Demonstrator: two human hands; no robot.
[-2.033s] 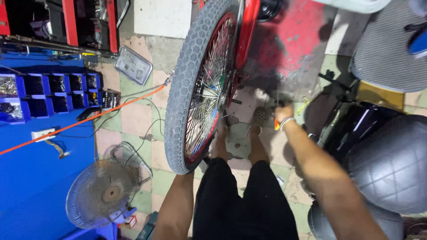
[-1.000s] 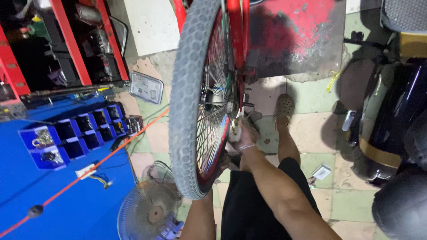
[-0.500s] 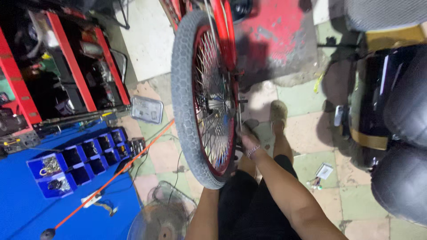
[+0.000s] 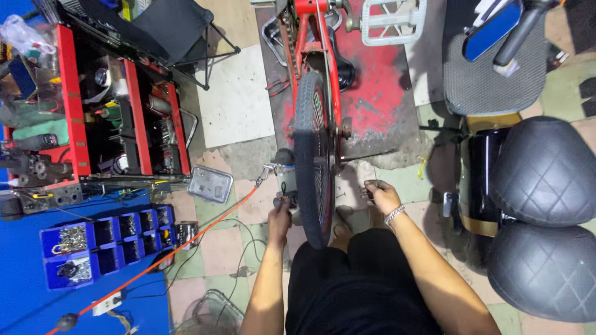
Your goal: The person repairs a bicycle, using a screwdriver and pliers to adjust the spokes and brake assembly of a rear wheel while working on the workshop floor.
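A bicycle wheel [image 4: 312, 155] with a grey tyre stands edge-on in a red frame [image 4: 323, 56], right in front of my knees. My left hand [image 4: 280, 214] is on the wheel's left side near the hub, closed around a dark tool [image 4: 287, 200]. An orange hose [image 4: 186, 242] with a metal fitting [image 4: 270, 169] ends just above that hand. My right hand [image 4: 380, 193], with a metal bracelet on the wrist, is on the wheel's right side. Its fingers are curled around a small dark part [image 4: 367, 195] close to the axle.
A red tool cart [image 4: 118, 111] stands at the left, with blue parts bins [image 4: 105, 245] and a metal tray [image 4: 210, 183] in front of it. A fan [image 4: 211, 313] lies by my left elbow. Black scooter seats [image 4: 546, 217] crowd the right, and a pedal [image 4: 391, 18] is at the top.
The view has swung so the wheel is now seen edge-on. My left hand has come up to the wheel's left side, and my right hand has shifted to its right side.
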